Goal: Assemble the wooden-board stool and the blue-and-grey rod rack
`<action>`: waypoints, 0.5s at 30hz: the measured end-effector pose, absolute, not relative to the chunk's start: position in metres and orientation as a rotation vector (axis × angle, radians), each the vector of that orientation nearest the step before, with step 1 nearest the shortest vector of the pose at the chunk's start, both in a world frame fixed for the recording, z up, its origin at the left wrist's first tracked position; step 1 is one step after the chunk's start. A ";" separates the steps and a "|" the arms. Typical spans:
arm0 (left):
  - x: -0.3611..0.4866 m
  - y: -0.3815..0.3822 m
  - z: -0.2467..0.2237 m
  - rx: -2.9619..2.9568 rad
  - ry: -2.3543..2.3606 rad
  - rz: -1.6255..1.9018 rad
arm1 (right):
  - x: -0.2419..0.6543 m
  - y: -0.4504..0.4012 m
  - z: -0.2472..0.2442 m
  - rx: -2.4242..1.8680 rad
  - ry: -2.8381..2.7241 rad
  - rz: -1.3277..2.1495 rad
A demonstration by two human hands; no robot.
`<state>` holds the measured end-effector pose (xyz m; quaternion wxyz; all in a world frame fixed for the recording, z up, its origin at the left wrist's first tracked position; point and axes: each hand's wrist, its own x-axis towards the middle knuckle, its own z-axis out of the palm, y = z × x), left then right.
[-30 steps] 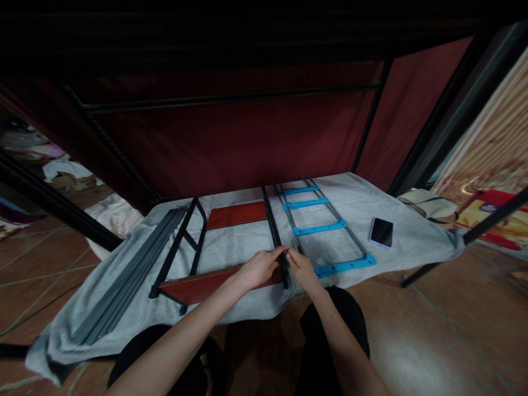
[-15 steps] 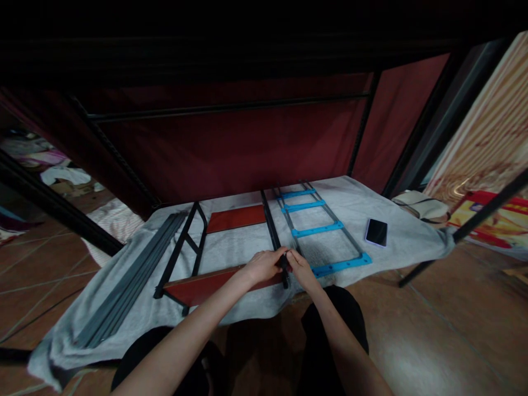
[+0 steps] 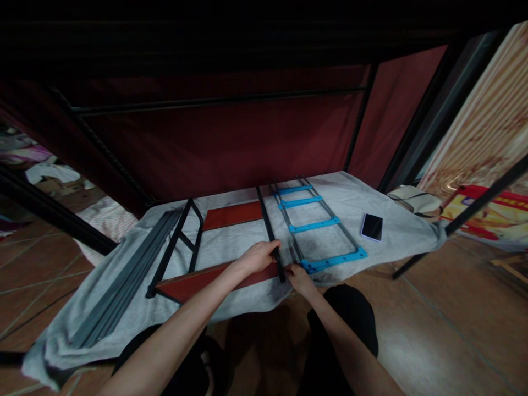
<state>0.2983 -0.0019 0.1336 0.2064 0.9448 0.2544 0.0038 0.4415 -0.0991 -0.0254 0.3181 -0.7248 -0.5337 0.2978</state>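
Head view: my left hand (image 3: pixel 259 256) curls closed round the black bar (image 3: pixel 266 220) on the grey cloth (image 3: pixel 404 236); my right hand (image 3: pixel 300 279) is nearly closed near its close end, grip unclear. The pale bag's (image 3: pixel 412 200) contents are hidden.

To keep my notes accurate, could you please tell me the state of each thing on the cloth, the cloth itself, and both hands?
Phone: face up, screen dark
Grey bars: lying side by side
Blue-runged frame: lying down
Red-brown boards: between black side pieces
Cloth: spread, wrinkled
Left hand: closed on black bar
Right hand: fingers bent, grip unclear
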 end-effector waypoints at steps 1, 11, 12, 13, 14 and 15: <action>0.298 -0.002 0.134 2.622 0.699 0.021 | 0.441 -0.098 -0.027 -1.920 -1.409 0.787; 0.296 0.000 0.137 2.568 0.681 0.053 | 0.438 -0.090 -0.030 -1.943 -1.495 0.800; 0.296 0.000 0.138 2.561 0.682 0.052 | 0.438 -0.090 -0.030 -1.942 -1.491 0.811; 0.297 0.000 0.138 2.555 0.685 0.050 | 0.438 -0.089 -0.031 -1.943 -1.483 0.828; 0.297 0.000 0.139 2.551 0.690 0.047 | 0.438 -0.089 -0.032 -1.946 -1.471 0.847; 0.298 0.000 0.139 2.549 0.693 0.044 | 0.439 -0.089 -0.032 -1.952 -1.459 0.866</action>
